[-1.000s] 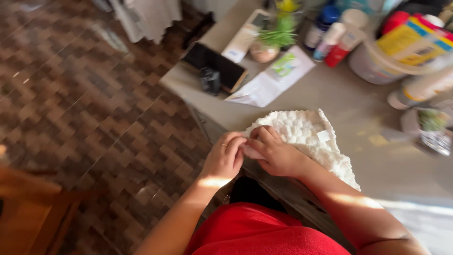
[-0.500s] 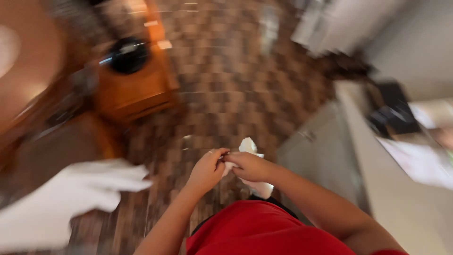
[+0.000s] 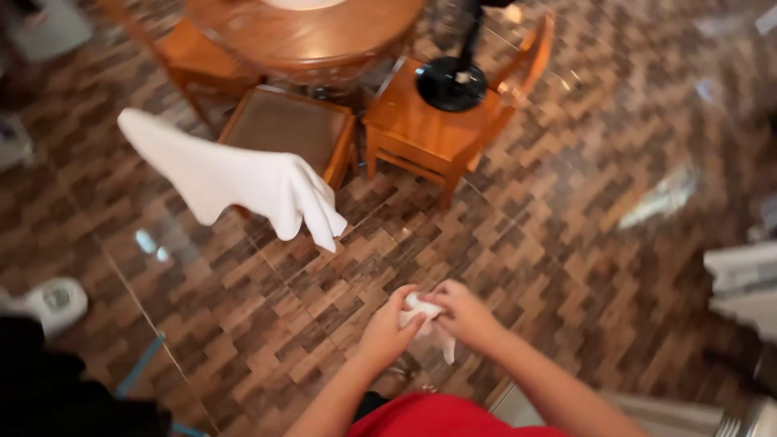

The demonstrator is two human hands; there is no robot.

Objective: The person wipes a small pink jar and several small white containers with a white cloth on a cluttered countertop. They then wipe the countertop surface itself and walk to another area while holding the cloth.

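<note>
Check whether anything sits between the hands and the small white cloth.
Nothing visible does. The left hand and right hand both already grip the bunched white cloth between them, in front of the red-clad torso. The draped white towel hangs well apart, up to the left.

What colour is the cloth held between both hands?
White; the cloth, bunched between both hands, shows best in the head view.

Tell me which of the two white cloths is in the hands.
The small bunched white cloth, pinched between the left hand and right hand. The large white towel hangs draped by the wooden chairs, far from both hands.
</note>
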